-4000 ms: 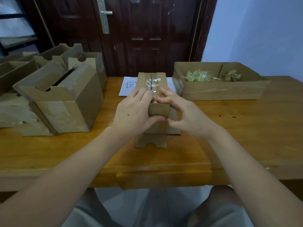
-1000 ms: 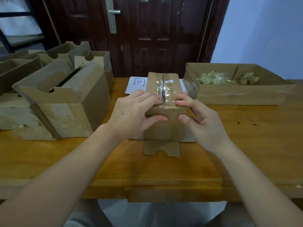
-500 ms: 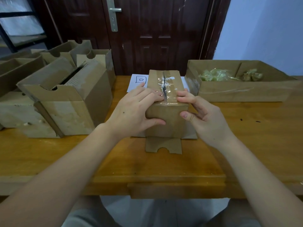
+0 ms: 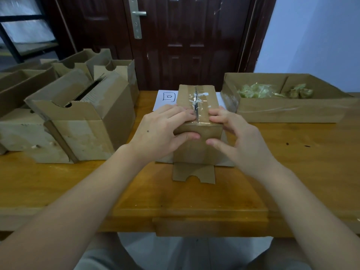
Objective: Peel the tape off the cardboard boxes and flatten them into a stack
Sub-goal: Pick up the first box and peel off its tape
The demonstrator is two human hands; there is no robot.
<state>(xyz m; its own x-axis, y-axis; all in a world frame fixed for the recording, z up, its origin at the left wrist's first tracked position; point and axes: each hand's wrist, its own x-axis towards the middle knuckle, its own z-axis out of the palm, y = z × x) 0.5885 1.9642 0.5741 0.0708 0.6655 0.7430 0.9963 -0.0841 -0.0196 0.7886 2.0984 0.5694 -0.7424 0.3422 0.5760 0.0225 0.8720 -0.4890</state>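
Head view: small taped cardboard box, light and stiff, upright before the tape-scrap tray; left hand grips its top edge, right hand fingertips picking glossy tape.

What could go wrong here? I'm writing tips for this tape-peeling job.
The tape looks wrinkled and torn along the seam, so it may come off in shreds. The small box stands tall on its open flaps; a hard pull by the right hand could tip it unless the left hand holds firm.
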